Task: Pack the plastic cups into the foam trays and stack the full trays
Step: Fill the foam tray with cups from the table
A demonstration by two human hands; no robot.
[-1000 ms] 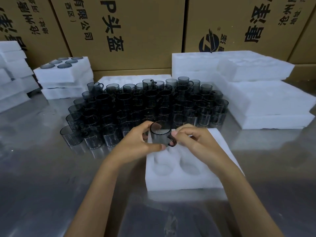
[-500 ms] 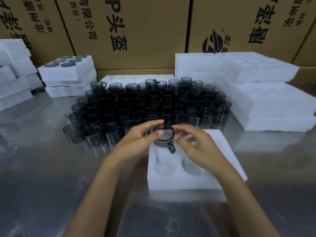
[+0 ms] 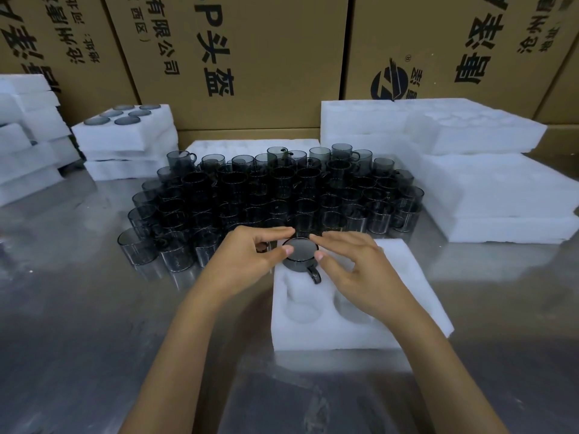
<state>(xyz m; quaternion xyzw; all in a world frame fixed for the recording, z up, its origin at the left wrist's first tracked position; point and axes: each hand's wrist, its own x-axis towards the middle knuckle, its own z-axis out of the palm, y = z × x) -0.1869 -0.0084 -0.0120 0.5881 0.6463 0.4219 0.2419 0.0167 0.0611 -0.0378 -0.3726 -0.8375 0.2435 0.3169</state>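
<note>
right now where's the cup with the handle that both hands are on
In the head view it sits centre frame: the cup is at the far left pocket of the near foam tray, between left hand and right hand.

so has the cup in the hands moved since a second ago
Yes. The cup has come down toward the foam tray, from above it into its far-left pocket, handle toward the person.

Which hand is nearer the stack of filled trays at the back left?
Left. The left hand is on that side of the stack of filled trays; the right hand lies farther right.
</note>
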